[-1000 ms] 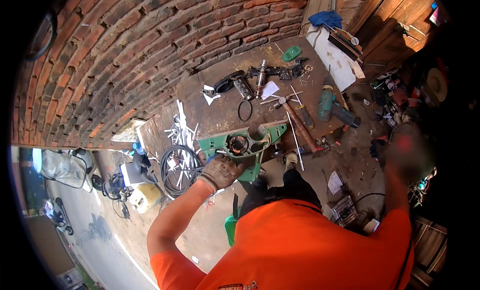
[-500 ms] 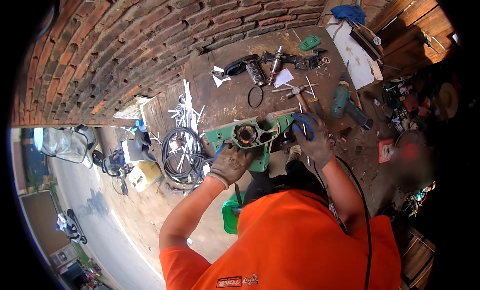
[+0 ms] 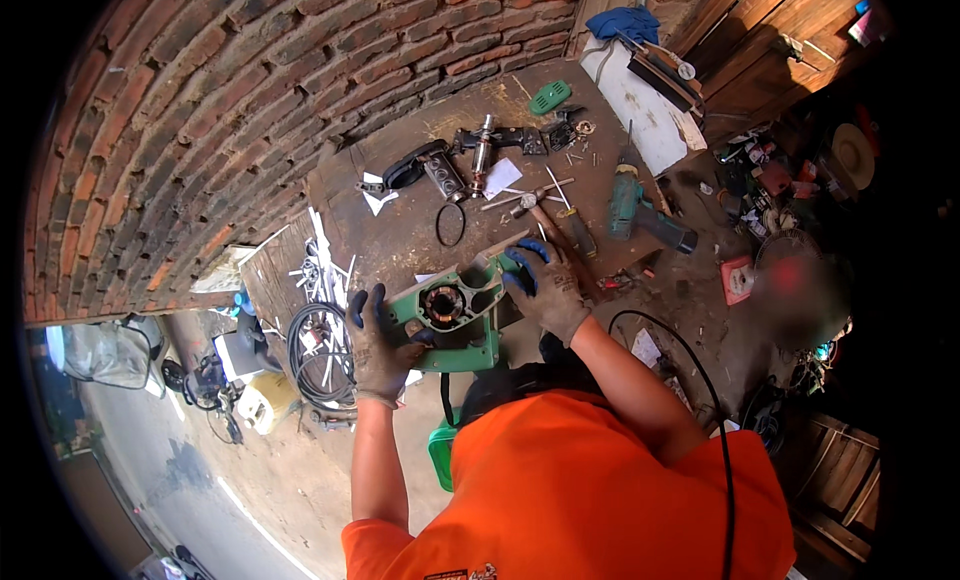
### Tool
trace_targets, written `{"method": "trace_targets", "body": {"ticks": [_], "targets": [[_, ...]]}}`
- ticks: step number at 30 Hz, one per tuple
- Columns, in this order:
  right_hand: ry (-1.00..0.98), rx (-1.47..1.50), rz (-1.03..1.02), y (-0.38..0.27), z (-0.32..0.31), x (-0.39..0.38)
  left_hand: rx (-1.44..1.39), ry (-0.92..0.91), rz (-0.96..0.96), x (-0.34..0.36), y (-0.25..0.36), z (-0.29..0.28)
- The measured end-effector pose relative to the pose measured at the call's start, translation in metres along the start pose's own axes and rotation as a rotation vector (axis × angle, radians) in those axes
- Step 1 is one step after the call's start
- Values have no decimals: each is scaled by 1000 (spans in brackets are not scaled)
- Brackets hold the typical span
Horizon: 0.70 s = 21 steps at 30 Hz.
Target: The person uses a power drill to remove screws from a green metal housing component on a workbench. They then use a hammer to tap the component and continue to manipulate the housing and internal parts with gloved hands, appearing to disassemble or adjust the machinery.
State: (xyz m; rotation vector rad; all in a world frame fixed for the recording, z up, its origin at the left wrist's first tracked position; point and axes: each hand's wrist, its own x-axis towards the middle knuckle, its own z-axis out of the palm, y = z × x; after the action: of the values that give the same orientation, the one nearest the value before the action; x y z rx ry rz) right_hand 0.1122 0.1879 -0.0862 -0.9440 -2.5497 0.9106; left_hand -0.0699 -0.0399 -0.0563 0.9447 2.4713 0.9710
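Observation:
Both my gloved hands hold a green power tool housing (image 3: pixel 462 360) at the near edge of the bench. A round copper winding (image 3: pixel 459 306) sits in its middle opening. My left hand (image 3: pixel 376 352) grips the left end, its thumb over the near side and its fingers up along the outer edge. At the other end, my right hand (image 3: pixel 550 292) has its blue-tipped fingers bent over the rim. Beyond the housing lie a black ring (image 3: pixel 451 225), a motor armature (image 3: pixel 482 160) and a hammer (image 3: pixel 548 228).
A screwdriver (image 3: pixel 580 232) and a green cordless drill (image 3: pixel 622 205) lie to the right. A green vented cover (image 3: pixel 549 98) is at the back. Left are a coiled black cable (image 3: pixel 298 355) and white strips (image 3: pixel 318 245). A black cable (image 3: pixel 690 358) curves past my right arm.
My left hand has moved from the near side of the housing to its left end. My right hand stays at the right end. The whole view has shifted.

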Motion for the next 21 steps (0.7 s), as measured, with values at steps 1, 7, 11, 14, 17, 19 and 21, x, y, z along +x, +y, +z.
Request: {"method": "trace_targets", "body": {"ticks": [1,7,11,14,17,19,21], "targets": [[-2,43,15,4,1,0,-10,-1,-4,2,-3,0],[157,146,6,9,-11,1,-9,6,28,5,-2,-1],[199,399,102,-3,-32,15,22,23,37,2,-3,4],[287,401,-55,-10,-31,38,-89,1,-17,4,-14,8],[329,404,-255,-71,-65,65,-107,-21,-51,3,-18,8],[415,380,-419,-115,-82,82,-142,-8,-40,1,-28,12],[539,370,-629,-166,-100,103,-148,-11,-46,1,-26,10]]}}
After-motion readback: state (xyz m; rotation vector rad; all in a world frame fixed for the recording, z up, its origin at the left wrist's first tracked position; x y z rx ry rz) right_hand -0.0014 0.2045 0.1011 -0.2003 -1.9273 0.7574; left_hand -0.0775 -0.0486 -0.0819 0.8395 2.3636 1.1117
